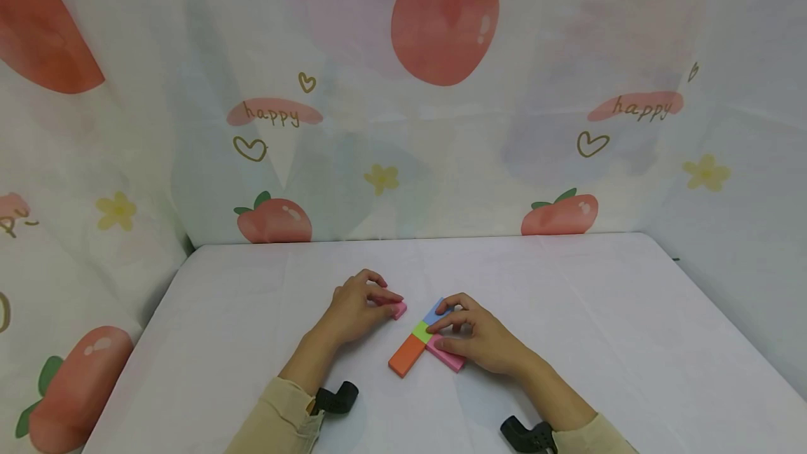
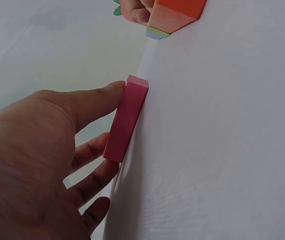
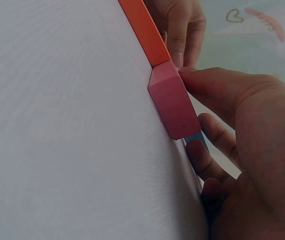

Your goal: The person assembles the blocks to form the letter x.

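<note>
My left hand point(image 1: 353, 308) pinches a small pink block point(image 2: 127, 117) between thumb and fingers, close above or on the white tabletop. Right of it lies a joined group of blocks: an orange block point(image 1: 406, 355), a green block point(image 1: 422, 331), a blue block point(image 1: 435, 312) and a second pink block point(image 3: 175, 105) branching off toward the near right. My right hand point(image 1: 482, 338) holds this second pink block near its inner end, thumb on its edge, with other fingers curved over the green and blue blocks. The right fingers partly cover the blue block.
The blocks lie on a white table point(image 1: 252, 314) with a cloth backdrop point(image 1: 403, 132) printed with fruit and flowers behind it. Black wrist-worn cameras sit at the left wrist point(image 1: 339, 398) and the right wrist point(image 1: 528, 435).
</note>
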`<state>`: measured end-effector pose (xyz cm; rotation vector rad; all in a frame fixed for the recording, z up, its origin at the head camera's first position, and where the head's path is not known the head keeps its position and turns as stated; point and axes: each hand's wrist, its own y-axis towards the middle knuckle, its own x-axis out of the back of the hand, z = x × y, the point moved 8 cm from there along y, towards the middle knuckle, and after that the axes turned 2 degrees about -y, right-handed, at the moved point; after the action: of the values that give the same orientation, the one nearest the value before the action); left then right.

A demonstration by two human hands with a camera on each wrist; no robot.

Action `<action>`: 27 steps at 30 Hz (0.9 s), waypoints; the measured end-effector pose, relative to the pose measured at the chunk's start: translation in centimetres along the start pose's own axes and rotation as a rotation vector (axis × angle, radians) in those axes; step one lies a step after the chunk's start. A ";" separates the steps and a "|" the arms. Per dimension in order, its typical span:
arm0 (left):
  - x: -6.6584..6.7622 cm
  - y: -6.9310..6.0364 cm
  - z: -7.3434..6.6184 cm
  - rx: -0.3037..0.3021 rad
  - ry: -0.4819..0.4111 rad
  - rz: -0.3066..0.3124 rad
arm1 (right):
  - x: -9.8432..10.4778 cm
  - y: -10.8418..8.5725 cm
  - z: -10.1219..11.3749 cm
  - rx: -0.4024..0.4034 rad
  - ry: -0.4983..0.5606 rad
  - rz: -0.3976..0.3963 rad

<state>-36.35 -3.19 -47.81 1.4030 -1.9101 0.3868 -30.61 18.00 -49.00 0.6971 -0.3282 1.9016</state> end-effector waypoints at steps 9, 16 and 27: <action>-0.3 0.0 0.0 -0.002 -0.004 0.005 | 0.0 0.0 -0.1 0.005 -0.004 -0.004; -0.3 0.0 -0.4 -0.002 -0.007 0.017 | 0.1 0.0 0.1 -0.001 -0.004 0.001; -0.5 0.0 -0.5 0.009 -0.013 0.044 | 0.1 0.0 0.0 -0.003 -0.004 0.001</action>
<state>-36.06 -2.52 -47.86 1.3749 -1.9544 0.4088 -30.62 18.05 -48.93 0.6995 -0.3342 1.9008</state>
